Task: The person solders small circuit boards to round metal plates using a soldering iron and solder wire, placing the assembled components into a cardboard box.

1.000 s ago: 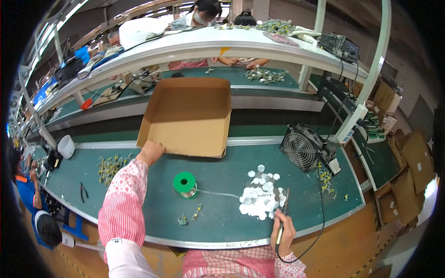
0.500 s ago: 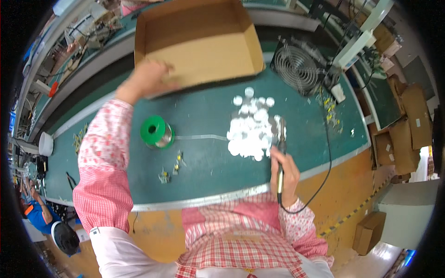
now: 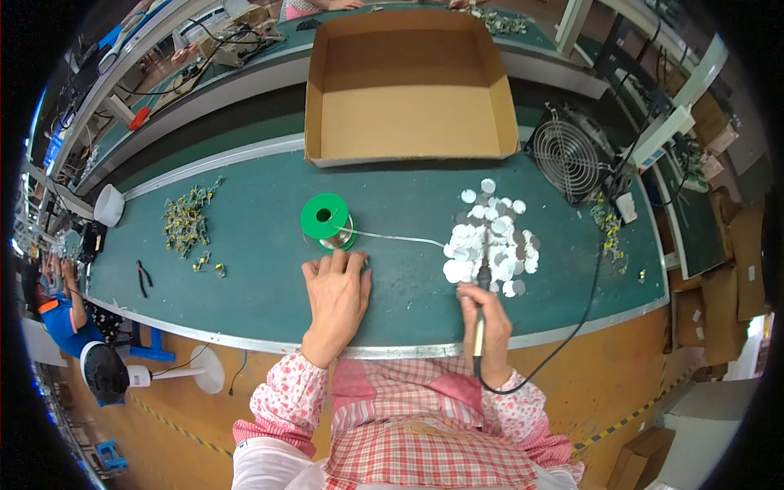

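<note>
My right hand (image 3: pixel 487 331) is closed around a soldering iron (image 3: pixel 479 335) with a black cable. Its front end points over a heap of white and grey round discs (image 3: pixel 465 245). My left hand (image 3: pixel 336 296) lies palm down on the green bench, fingers stretched forward and slightly apart. Its fingertips are just in front of a green spool of solder wire (image 3: pixel 324 216); what lies under them is hidden. A length of solder wire (image 3: pixel 400 238) runs from the spool to the discs.
An open cardboard box (image 3: pixel 408 122) stands at the bench's far side. A fan with a wire guard (image 3: pixel 565 155) is at right, beside small components (image 3: pixel 608 233). More yellow-tipped components (image 3: pixel 186 220) and pliers (image 3: pixel 144 278) lie left. A co-worker in blue (image 3: pixel 65 318) sits far left.
My left hand has left the cardboard box and come back toward me, down to the bench before the spool. My right hand still holds the soldering iron by the discs. The view has shifted.
</note>
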The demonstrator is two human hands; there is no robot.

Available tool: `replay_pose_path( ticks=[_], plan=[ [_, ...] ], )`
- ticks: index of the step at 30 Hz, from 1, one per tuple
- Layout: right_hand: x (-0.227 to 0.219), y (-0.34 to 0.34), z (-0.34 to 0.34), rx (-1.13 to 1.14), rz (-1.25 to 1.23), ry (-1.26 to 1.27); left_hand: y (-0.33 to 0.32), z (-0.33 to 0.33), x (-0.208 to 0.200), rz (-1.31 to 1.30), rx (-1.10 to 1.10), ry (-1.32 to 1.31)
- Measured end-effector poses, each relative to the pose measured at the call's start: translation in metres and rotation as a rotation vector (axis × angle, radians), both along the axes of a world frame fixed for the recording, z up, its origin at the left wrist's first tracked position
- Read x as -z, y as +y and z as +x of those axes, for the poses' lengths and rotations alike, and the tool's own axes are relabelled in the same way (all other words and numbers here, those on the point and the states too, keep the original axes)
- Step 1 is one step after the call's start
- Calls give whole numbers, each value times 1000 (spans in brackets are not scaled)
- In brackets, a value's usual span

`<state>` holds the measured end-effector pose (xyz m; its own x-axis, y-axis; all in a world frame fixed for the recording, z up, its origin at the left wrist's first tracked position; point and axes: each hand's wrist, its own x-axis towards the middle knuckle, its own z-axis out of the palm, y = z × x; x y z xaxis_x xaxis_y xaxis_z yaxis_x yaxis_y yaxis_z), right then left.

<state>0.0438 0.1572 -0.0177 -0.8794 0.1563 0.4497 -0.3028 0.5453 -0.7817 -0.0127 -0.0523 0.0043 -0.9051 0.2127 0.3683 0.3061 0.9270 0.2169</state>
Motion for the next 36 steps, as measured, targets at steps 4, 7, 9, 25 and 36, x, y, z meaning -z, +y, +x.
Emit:
replay_pose_path(
  ticks=[4,7,9,25,36],
  plan=[
    [-4,-19,-17,13,71,-25,8,0,2,30,49,-46],
    [-4,-19,-32,41,269,-42,17,5,4,381,79,-109],
    [-1,-9,-37,49,368,-47,24,10,1,548,98,-138],
    [-3,-9,1,40,-73,-61,54,25,16,509,127,-216],
    [-48,-2,-45,60,378,148,-34,-58,-39,174,122,133]
  ],
)
